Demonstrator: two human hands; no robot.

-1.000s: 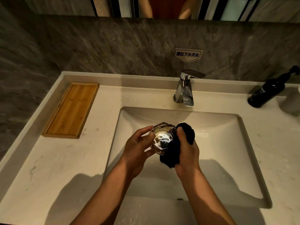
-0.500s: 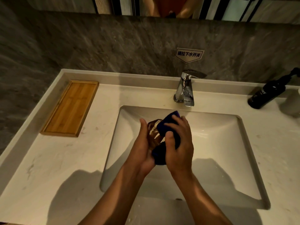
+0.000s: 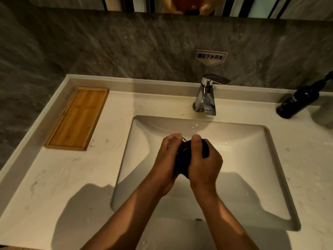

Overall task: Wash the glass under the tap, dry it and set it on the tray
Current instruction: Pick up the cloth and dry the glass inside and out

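Over the middle of the white sink basin both hands are clasped together. My left hand grips the glass, of which only a thin edge shows between the thumbs. My right hand presses a dark blue cloth around the glass, so the cloth and hands hide nearly all of it. The chrome tap stands behind the basin with no water running. The bamboo tray lies bare on the counter at the far left.
A black pump bottle stands at the counter's back right, with a pale object beside it at the frame edge. A grey stone wall with a small sign rises behind the tap. The pale counter surrounds the basin.
The glass was open to view beside the cloth a second ago. The cloth has since been wrapped over it and both hands have closed round it, turning it out of sight.
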